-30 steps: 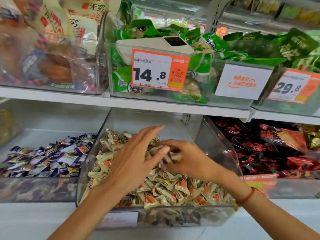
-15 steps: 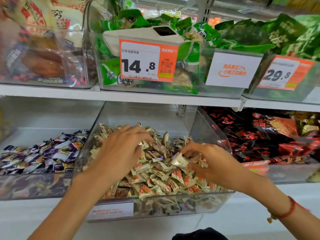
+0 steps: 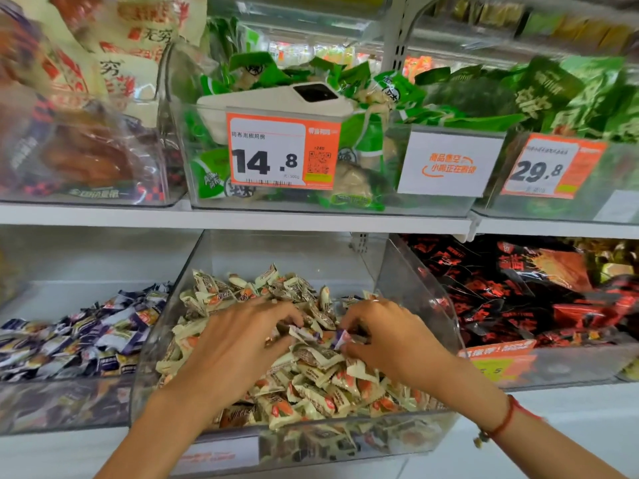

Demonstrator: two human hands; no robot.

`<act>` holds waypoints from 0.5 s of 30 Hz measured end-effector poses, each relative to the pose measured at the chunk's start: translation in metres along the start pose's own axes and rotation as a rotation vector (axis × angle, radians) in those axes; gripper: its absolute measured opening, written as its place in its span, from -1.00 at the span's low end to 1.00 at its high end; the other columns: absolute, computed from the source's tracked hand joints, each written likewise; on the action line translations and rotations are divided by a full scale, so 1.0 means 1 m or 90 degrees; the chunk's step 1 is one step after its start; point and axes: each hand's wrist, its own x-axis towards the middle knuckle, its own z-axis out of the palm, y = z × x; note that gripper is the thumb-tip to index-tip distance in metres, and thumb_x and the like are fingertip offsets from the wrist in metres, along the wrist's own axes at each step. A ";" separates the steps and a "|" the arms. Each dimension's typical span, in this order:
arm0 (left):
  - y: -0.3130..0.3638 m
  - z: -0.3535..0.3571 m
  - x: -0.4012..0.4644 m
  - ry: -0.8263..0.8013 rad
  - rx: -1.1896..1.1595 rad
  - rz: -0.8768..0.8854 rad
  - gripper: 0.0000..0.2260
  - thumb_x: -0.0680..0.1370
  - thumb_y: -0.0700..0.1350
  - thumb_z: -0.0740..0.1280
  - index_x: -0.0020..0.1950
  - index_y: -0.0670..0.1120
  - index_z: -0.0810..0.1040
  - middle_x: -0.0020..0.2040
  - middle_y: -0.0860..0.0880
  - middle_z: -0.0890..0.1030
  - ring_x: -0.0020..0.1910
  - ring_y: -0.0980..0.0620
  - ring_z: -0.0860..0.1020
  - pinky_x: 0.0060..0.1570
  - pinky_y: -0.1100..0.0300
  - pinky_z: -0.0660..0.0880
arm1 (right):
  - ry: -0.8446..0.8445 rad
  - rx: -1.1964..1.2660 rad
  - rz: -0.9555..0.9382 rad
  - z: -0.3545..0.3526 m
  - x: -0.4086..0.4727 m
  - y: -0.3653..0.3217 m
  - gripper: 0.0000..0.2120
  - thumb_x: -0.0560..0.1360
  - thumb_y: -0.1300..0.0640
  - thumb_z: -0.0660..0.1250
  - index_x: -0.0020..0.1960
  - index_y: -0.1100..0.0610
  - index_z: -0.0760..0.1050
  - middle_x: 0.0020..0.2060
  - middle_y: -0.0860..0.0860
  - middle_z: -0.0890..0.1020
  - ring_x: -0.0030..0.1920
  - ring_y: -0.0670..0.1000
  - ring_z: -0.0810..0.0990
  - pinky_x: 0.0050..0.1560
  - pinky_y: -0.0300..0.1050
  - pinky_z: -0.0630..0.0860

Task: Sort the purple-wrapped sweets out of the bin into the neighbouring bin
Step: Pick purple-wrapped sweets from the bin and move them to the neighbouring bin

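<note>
Cream wrappers with orange print fill the clear middle bin [image 3: 415,288], and both of my hands are down in that heap. My left hand [image 3: 238,344] lies palm down over the pile with its fingers bent into the sweets; I cannot tell whether they hold anything. My right hand [image 3: 383,335] has thumb and forefinger curled together on a purple-wrapped sweet [image 3: 340,338] near the top of the heap, just between the two hands. The pinch looks closed on the wrapper's edge, though the frame is slightly blurred there. A second wrapper with a purple tinge [image 3: 306,332] lies close to the left fingertips, touching the cream sweets [image 3: 311,385] around it.

The neighbouring bin [image 3: 52,402] to the left holds a low spread of purple and white sweets [image 3: 86,337], well apart from my hands. On my right wrist I see a red cord bracelet [image 3: 503,421]. To the right of the middle bin sit red and black packets [image 3: 518,299]. On the shelf above, a bin of green packets [image 3: 373,146] carries an orange price tag reading 14.8 [image 3: 281,150], with a white device [image 3: 276,98] resting on top of the packets, a white sign [image 3: 449,164] beside it and another tag reading 29.8 [image 3: 549,167] further right
</note>
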 end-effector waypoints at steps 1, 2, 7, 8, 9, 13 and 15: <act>-0.001 0.005 0.000 -0.006 0.017 0.008 -0.72 0.50 0.08 0.30 0.21 0.22 0.50 0.02 0.25 0.55 -0.23 0.33 0.52 0.10 0.16 0.53 | 0.005 0.006 0.003 -0.001 0.000 0.000 -0.83 0.51 -0.04 0.36 0.08 -0.05 0.52 -0.02 -0.10 0.55 0.00 -0.03 0.51 -0.15 -0.14 0.38; -0.001 0.008 0.000 -0.013 0.031 0.023 -0.68 0.47 0.07 0.30 0.23 0.20 0.51 0.01 0.23 0.57 -0.11 0.28 0.54 0.01 0.13 0.58 | 0.007 0.023 0.004 0.000 0.000 0.001 -0.85 0.51 -0.02 0.37 0.06 -0.05 0.51 -0.05 -0.12 0.55 -0.02 -0.05 0.51 -0.14 -0.14 0.41; -0.001 0.008 0.002 0.027 -0.029 0.002 -0.71 0.54 0.10 0.24 0.27 0.25 0.44 0.10 0.29 0.47 0.09 0.31 0.41 0.21 0.35 0.28 | 0.119 0.220 0.042 0.003 -0.004 0.011 -0.85 0.41 0.00 0.49 -0.21 -0.09 0.52 -0.26 -0.15 0.64 -0.23 -0.19 0.59 -0.22 -0.22 0.53; -0.002 0.006 0.003 0.046 -0.067 -0.023 -0.72 0.54 0.10 0.24 0.26 0.23 0.46 0.12 0.29 0.48 0.08 0.33 0.41 0.22 0.37 0.25 | 0.152 0.273 0.056 0.001 -0.004 0.011 -0.85 0.38 0.01 0.52 -0.24 -0.08 0.54 -0.27 -0.15 0.64 -0.25 -0.21 0.59 -0.24 -0.27 0.52; -0.002 0.003 0.004 0.063 -0.104 -0.052 -0.73 0.54 0.10 0.26 0.24 0.21 0.49 0.12 0.29 0.49 0.06 0.34 0.44 0.21 0.37 0.27 | 0.181 0.315 0.067 -0.001 -0.003 0.011 -0.86 0.37 0.02 0.53 -0.26 -0.06 0.56 -0.27 -0.14 0.64 -0.25 -0.21 0.59 -0.25 -0.30 0.52; -0.005 -0.007 0.008 0.099 -0.256 -0.153 -0.79 0.47 0.14 0.36 0.09 0.22 0.59 0.10 0.27 0.58 -0.08 0.12 0.62 -0.07 0.32 0.48 | 0.192 0.466 0.051 -0.009 0.002 -0.004 -0.87 0.34 0.05 0.54 -0.25 0.04 0.61 -0.33 -0.08 0.64 -0.31 -0.18 0.57 -0.28 -0.35 0.47; -0.004 -0.011 0.010 0.118 -0.323 -0.170 -0.86 0.46 0.10 0.39 0.02 0.22 0.58 0.05 0.24 0.61 -0.03 0.24 0.59 0.04 0.22 0.50 | 0.137 0.614 0.040 -0.012 0.006 -0.017 -0.89 0.37 0.11 0.52 -0.18 0.12 0.63 -0.29 -0.01 0.69 -0.26 -0.07 0.65 -0.21 -0.29 0.55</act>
